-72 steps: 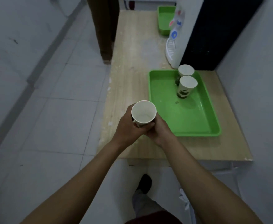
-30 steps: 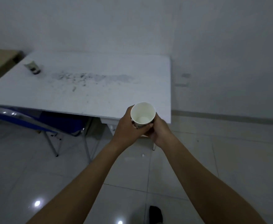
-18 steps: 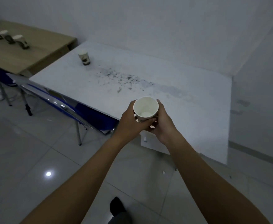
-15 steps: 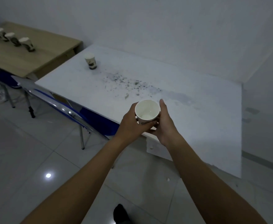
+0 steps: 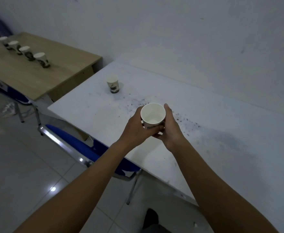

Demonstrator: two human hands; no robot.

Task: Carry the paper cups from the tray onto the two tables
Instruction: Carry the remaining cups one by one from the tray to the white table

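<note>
I hold a white paper cup [image 5: 152,115] upright in both hands above the white table [image 5: 213,132], near its front edge. My left hand [image 5: 135,130] wraps its left side and my right hand [image 5: 170,126] cups its right side and base. One more paper cup [image 5: 112,83] stands at the white table's far left corner. Several paper cups [image 5: 41,60] stand in a row on the wooden table [image 5: 25,74] at the left. The tray is out of view.
A blue chair with a chrome frame [image 5: 74,147] is tucked under the white table's front edge. Grey walls close off the far side. Dark specks dot the white tabletop [image 5: 138,101]. Tiled floor [image 5: 28,174] spreads to the left; my shoe [image 5: 150,217] shows at the bottom.
I have turned away from the green tray and come up to the white table, carrying the cup in both hands. The cup now hangs over the tabletop instead of the floor.
</note>
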